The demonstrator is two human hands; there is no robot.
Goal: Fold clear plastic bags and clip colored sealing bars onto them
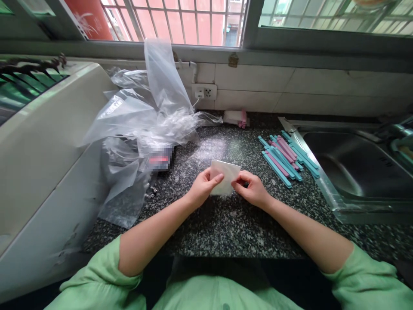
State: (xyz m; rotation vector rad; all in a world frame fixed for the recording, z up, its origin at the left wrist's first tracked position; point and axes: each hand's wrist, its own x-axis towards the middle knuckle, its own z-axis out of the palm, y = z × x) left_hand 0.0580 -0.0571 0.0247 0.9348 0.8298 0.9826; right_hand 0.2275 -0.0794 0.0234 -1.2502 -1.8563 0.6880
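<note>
Between my two hands is a small, pale, flat rectangular packet [222, 181], tilted up above the speckled counter; I cannot tell whether it is a bag or a card. My left hand [204, 186] grips its left side, the thumb lying across the front face. At the right edge, the fingertips of my right hand [253, 188] are pinched together on it. Off to the right lies a loose pile of teal and pink plastic strips [282, 157]. A small whitish pack [232, 116] with pink pieces at its end rests near the back wall.
Crumpled clear plastic bags [161, 116] heap up on the left, with a blurred-out item [160, 158] beside them. A steel sink [351, 163] is set into the counter [226, 232] on the right. A white appliance [48, 172] borders the left. A wall socket [206, 91] holds a plug.
</note>
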